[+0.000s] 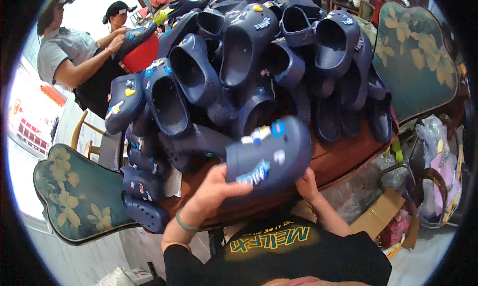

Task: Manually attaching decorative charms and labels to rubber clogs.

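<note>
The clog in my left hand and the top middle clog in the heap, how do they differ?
The held clog is gripped by your left hand, while the top-middle clog lies among other clogs. The top-middle clog shows its foot opening; the held clog's is out of sight. The held clog looks blurred, the top-middle clog sharper. Both are navy with charms.

A dark-green, floral-patterned chair back stood at the left, a matching green chair back at the right, above a brown cardboard flap
</note>
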`<action>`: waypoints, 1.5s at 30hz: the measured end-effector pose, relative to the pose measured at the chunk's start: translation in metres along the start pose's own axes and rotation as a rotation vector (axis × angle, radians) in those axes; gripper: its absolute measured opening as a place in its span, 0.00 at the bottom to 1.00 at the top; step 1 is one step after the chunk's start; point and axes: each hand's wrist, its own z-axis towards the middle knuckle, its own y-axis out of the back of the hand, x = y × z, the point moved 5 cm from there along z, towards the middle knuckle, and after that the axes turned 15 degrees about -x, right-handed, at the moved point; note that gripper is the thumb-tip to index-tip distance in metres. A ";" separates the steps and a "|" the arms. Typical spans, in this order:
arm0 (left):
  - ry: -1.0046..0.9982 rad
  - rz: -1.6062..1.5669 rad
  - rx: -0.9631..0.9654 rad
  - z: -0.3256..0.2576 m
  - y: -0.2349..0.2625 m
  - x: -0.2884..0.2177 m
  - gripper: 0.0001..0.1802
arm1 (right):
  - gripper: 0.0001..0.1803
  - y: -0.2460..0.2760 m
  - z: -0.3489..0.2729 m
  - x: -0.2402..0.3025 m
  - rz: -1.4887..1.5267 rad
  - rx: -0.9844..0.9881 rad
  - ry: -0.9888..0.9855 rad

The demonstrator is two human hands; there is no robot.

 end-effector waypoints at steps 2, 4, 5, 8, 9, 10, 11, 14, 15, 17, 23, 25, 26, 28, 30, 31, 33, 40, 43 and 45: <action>-0.187 0.048 -0.120 0.021 -0.006 -0.049 0.24 | 0.09 -0.001 -0.001 -0.008 0.002 -0.040 0.013; -0.378 0.028 -0.190 0.051 -0.008 -0.103 0.23 | 0.09 -0.004 -0.006 -0.022 -0.162 -0.039 -0.071; -0.480 -0.049 -0.183 0.065 -0.019 -0.134 0.22 | 0.09 -0.001 -0.007 -0.019 -0.156 -0.099 -0.079; -0.446 -0.215 -0.078 0.146 -0.024 -0.214 0.20 | 0.08 -0.008 -0.005 0.006 -0.217 0.000 0.141; -0.480 -0.152 -0.003 0.174 -0.015 -0.240 0.20 | 0.08 -0.007 -0.004 0.004 -0.219 -0.037 0.136; -0.550 -0.142 -0.001 0.194 -0.019 -0.260 0.20 | 0.07 -0.008 -0.005 0.004 -0.218 -0.044 0.206; -0.608 -0.074 -0.034 0.224 -0.005 -0.271 0.21 | 0.07 -0.010 -0.006 0.005 -0.216 -0.047 0.275; -0.626 0.514 -0.305 0.267 0.037 -0.271 0.24 | 0.06 -0.015 -0.006 0.010 -0.183 -0.054 0.285; -0.570 0.506 -0.373 0.268 -0.004 -0.247 0.24 | 0.06 0.002 -0.006 0.007 -0.194 -0.085 0.268; -0.634 0.598 -0.304 0.278 0.017 -0.238 0.25 | 0.06 -0.002 -0.008 0.008 -0.189 -0.066 0.299; -0.869 0.820 -0.431 0.260 0.008 -0.235 0.32 | 0.06 0.001 -0.006 0.011 -0.147 -0.040 0.310; -0.886 0.945 -0.531 0.254 0.015 -0.239 0.38 | 0.06 0.006 -0.004 0.017 -0.105 -0.063 0.274; -0.887 0.943 -0.540 0.248 0.020 -0.236 0.38 | 0.06 0.022 -0.002 0.025 -0.194 -0.179 0.366; -1.190 1.006 -0.595 0.217 0.012 -0.228 0.41 | 0.08 0.071 0.012 0.046 -0.400 -0.426 0.504; -1.333 1.120 -0.655 0.187 0.013 -0.212 0.39 | 0.11 0.138 0.033 0.065 -0.586 -0.718 0.479; -1.411 1.147 -0.661 0.161 -0.002 -0.201 0.38 | 0.13 0.179 0.045 0.071 -0.719 -0.866 0.531; -1.395 1.095 -0.570 0.112 -0.022 -0.176 0.35 | 0.19 0.250 0.069 0.083 -1.087 -1.060 0.635; -1.234 1.186 -0.191 0.054 -0.053 -0.106 0.33 | 0.27 0.368 0.161 0.054 -1.307 -0.629 -0.078; -1.190 1.179 -0.132 0.058 -0.053 -0.093 0.30 | 0.32 0.377 0.181 0.036 -1.506 -0.508 -0.165; -1.151 1.193 -0.049 0.064 -0.051 -0.085 0.30 | 0.33 0.384 0.183 0.032 -1.382 -0.597 -0.166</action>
